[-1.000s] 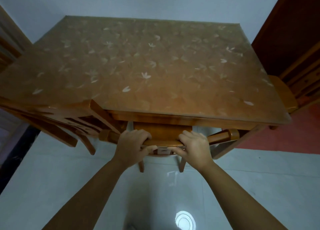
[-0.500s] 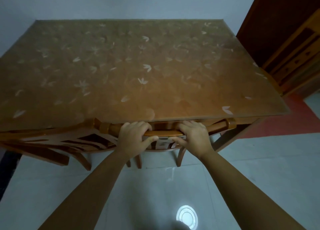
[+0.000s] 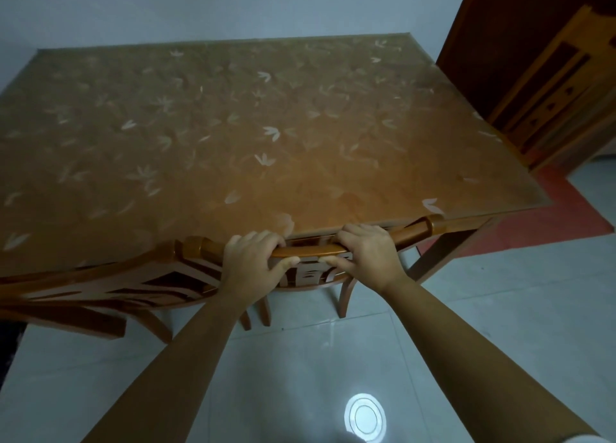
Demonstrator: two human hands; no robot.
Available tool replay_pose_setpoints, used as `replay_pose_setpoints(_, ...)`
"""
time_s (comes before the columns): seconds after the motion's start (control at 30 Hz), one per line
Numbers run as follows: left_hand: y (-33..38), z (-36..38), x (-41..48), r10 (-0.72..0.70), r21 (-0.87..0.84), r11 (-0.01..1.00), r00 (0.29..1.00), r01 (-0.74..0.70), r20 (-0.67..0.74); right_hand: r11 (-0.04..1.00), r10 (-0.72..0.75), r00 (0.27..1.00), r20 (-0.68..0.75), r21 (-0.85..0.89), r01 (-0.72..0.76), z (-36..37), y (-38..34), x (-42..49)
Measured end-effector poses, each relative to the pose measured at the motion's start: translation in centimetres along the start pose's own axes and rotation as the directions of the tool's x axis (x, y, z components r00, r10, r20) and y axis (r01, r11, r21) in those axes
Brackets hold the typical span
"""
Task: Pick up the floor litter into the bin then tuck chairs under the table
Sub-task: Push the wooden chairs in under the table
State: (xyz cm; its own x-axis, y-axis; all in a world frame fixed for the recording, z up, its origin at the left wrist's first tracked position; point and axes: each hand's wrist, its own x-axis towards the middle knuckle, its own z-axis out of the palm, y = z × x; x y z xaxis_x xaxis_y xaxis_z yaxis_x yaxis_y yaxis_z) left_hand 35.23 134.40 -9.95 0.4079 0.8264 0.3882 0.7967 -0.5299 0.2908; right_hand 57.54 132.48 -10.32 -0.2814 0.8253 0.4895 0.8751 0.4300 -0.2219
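Your left hand (image 3: 251, 264) and right hand (image 3: 365, 254) are each curled closed over the top rail of the chair (image 3: 311, 251), thumbs underneath, spaced apart so the push runs straight. The chair back sits right at the edge of the table (image 3: 233, 135), seat hidden beneath. A second chair (image 3: 110, 286) stands alongside.

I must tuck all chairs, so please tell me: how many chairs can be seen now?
2. One chair at the table's near edge, gripped by both hands; a second chair left of it. Others may be hidden.
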Motion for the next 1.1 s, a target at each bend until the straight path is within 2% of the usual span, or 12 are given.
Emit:
replay_pose_setpoints(0.3, 1.2, 0.9, 0.1, -0.078, 0.004, 0.997, 0.997, 0.078, -0.016, 0.999, -0.036, 0.999, 0.035, 0.009, 0.036, -0.4, 1.4, 0.3)
replay_pose_setpoints(0.73, 2.2, 1.3, 0.7, -0.102, 0.029, 0.994, 0.995, 0.103, -0.014, 0.999, -0.035, 0.991, 0.133, 0.039, 0.031, -1.4, 2.4, 0.7)
replay_pose_setpoints(0.97, 2.1, 1.2, 0.7, -0.128, 0.042, 0.991, 0.991, 0.126, 0.043, 0.999, 0.028, 0.989, 0.146, 0.015, -0.031, -1.5, 2.0, 0.5)
replay_pose_setpoints(1.1, 2.5, 0.7, 0.7, -0.197, 0.033, 0.98, 0.976, 0.195, 0.093, 0.992, 0.122, 0.982, 0.143, 0.008, -0.124, -1.6, 1.2, 0.0)
